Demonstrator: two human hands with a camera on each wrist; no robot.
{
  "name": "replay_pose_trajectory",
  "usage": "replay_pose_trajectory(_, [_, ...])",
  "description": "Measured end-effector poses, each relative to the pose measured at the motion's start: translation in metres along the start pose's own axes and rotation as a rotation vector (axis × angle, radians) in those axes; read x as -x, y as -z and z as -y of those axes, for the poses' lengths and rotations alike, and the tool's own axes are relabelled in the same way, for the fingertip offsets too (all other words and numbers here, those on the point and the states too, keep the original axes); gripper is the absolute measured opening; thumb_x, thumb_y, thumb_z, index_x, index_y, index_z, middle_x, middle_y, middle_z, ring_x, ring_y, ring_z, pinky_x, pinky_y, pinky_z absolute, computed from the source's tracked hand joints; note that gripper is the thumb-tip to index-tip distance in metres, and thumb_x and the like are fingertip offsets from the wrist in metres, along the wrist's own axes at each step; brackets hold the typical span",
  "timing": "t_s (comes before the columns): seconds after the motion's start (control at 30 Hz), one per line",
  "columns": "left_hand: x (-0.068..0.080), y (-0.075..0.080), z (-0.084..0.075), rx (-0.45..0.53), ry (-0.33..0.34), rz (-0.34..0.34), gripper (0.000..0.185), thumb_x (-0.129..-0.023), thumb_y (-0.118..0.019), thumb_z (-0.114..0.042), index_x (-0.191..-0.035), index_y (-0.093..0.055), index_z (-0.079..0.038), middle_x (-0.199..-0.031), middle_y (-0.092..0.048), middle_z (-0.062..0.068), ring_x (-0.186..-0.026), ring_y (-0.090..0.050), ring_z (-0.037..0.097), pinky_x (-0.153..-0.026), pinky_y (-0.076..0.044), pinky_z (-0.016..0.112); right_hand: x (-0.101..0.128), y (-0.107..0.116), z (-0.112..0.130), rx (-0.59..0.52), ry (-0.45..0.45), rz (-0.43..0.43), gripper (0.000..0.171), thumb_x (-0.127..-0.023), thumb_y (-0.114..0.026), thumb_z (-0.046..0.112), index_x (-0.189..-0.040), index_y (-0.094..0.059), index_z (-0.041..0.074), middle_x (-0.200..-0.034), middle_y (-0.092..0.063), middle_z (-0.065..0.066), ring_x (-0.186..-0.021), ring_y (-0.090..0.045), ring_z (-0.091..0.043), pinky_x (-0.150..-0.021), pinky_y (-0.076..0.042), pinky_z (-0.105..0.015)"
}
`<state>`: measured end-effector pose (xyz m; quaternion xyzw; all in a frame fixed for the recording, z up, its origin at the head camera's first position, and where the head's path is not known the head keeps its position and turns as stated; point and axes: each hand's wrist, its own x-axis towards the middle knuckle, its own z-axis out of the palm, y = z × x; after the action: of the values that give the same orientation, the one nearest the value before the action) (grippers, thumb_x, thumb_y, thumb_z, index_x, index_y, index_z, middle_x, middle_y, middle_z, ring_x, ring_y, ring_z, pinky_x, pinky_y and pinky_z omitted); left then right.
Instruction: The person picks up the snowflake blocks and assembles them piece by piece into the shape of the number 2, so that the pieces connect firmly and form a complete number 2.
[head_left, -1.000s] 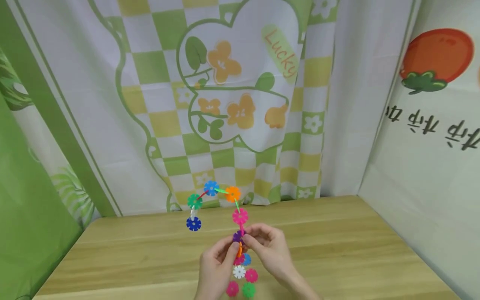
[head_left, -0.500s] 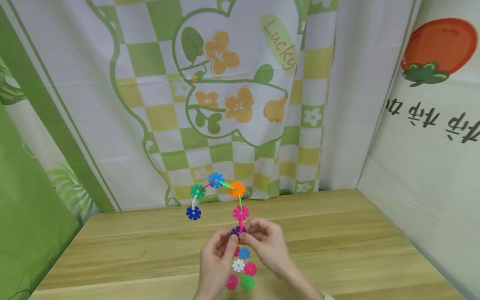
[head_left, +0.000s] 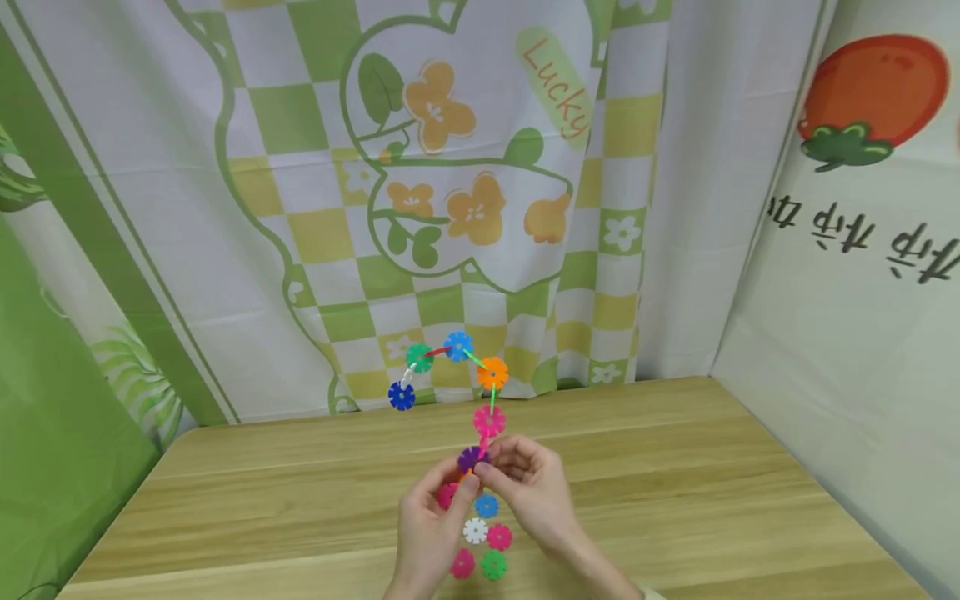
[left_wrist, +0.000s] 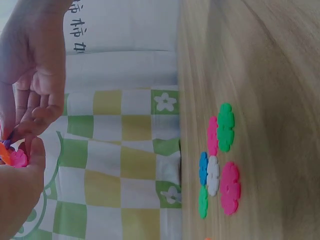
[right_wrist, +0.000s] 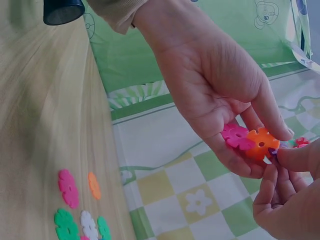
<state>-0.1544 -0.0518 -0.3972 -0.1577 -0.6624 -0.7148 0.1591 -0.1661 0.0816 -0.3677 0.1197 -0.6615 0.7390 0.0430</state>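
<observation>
Item: chain of snowflake-shaped plastic discs (head_left: 480, 392), partly built and held upright above the tabletop (head_left: 712, 492). Assembled so far, as the head view shows it: dark blue disc (head_left: 402, 395) at the free end, then green (head_left: 418, 357), light blue (head_left: 458, 346), orange (head_left: 492, 372) and pink (head_left: 489, 421), arching up and over and running down to a purple disc (head_left: 470, 458) at the fingers; edge-on connecting pieces sit between the flat discs. Left hand (head_left: 431, 533): grip closed on the lower end of the chain, where a pink disc (right_wrist: 235, 136) and an orange disc (right_wrist: 260, 143) rest across its fingers. Right hand (head_left: 528, 492): grip pinching the same joint from the other side, fingertips (right_wrist: 292, 157) meeting the left thumb at the purple piece. Whether the pink and orange pieces are fully seated in their slots cannot be told. Loose stock on the tabletop, just below the hands: blue disc (head_left: 487, 505), white disc (head_left: 475, 530), two pink discs (head_left: 499, 537) and a green disc (head_left: 493, 565); the right wrist view shows a further orange one (right_wrist: 93, 185). Status, by judgement: well under way, with a good run joined, one joint in hand, and about half a dozen pieces unused. Backdrop: green checked curtain (head_left: 480, 167) with flowers.
</observation>
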Motion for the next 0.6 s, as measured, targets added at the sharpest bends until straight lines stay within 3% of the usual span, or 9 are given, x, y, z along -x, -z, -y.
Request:
replay_pose_trajectory(0.17, [-0.001,0.005,0.002,-0.023,-0.018,0.012,0.023,-0.091,-0.063,-0.003,-0.113,-0.064,0.001,-0.103,-0.066,0.011,-0.087,-0.062,0.013,-0.075,-0.054,0.025,0.001,0.0,-0.001,0.016,-0.001,0.02,0.015,-0.082,-0.069,-0.006,-0.091,-0.058,-0.009,-0.085,-0.066,-0.015,-0.074,-0.063,-0.013,-0.072,-0.055,-0.025])
replay_pose_trajectory(0.33, [-0.002,0.009,0.003,0.001,-0.049,0.062,0.023,-0.091,-0.06,0.0,-0.114,-0.062,0.003,-0.105,-0.065,0.013,-0.09,-0.062,0.013,-0.077,-0.054,0.024,-0.001,0.005,-0.001,0.048,0.006,0.078,0.018,-0.083,-0.07,-0.002,-0.094,-0.058,-0.011,-0.088,-0.066,-0.016,-0.077,-0.064,-0.014,-0.075,-0.055,-0.026])
replay_pose_trajectory(0.47, [-0.003,0.01,0.002,0.004,-0.077,0.098,0.024,-0.091,-0.059,0.002,-0.115,-0.06,0.005,-0.107,-0.064,0.015,-0.092,-0.062,0.012,-0.079,-0.053,0.024,-0.004,0.011,0.001,0.119,0.032,0.135,0.022,-0.083,-0.072,0.002,-0.099,-0.061,-0.008,-0.091,-0.066,-0.018,-0.078,-0.065,-0.015,-0.074,-0.055,-0.028])
replay_pose_trajectory(0.6, [-0.006,0.012,-0.002,0.008,-0.04,0.104,0.025,-0.092,-0.059,0.0,-0.117,-0.059,0.005,-0.108,-0.064,0.018,-0.091,-0.061,0.011,-0.08,-0.052,0.022,-0.009,0.022,0.006,0.224,0.049,0.218,0.026,-0.083,-0.073,0.006,-0.104,-0.062,-0.004,-0.098,-0.064,-0.016,-0.078,-0.064,-0.018,-0.071,-0.055,-0.028])
